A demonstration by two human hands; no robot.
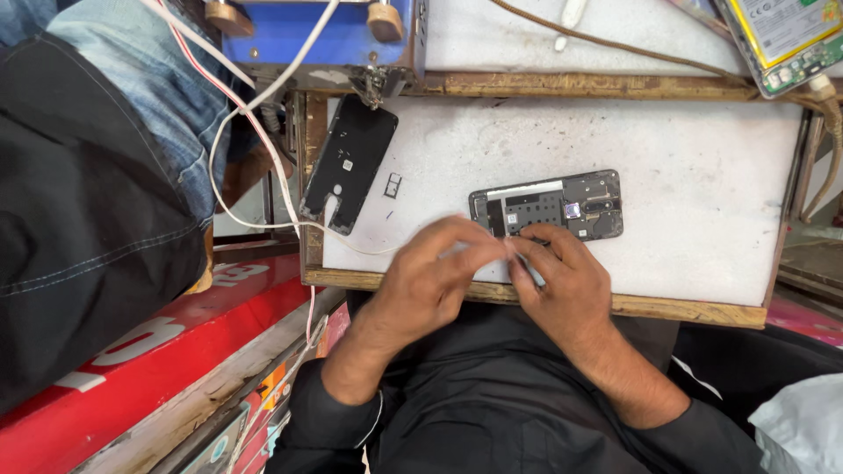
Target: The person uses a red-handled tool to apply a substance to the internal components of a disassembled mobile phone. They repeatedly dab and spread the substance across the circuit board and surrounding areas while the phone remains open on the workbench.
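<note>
Fingers of left hand and right hand pinch together on a small pale part, hardly discernible, near the white worktop's front edge, beside an opened dark smartphone chassis.

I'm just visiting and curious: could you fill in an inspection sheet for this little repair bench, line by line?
Surface: white work board in a wooden frame, scuffed and smudged.
Job's things: opened phone, insides showing, lying flat on the board.
Clutter: black back cover; small card tray beside it.
Grippers: left hand and right hand meet at the phone's near edge, pinching something too small to tell.
Cables: white cable loops off the board's left side.
Surroundings: another opened phone on the shelf above.
</note>
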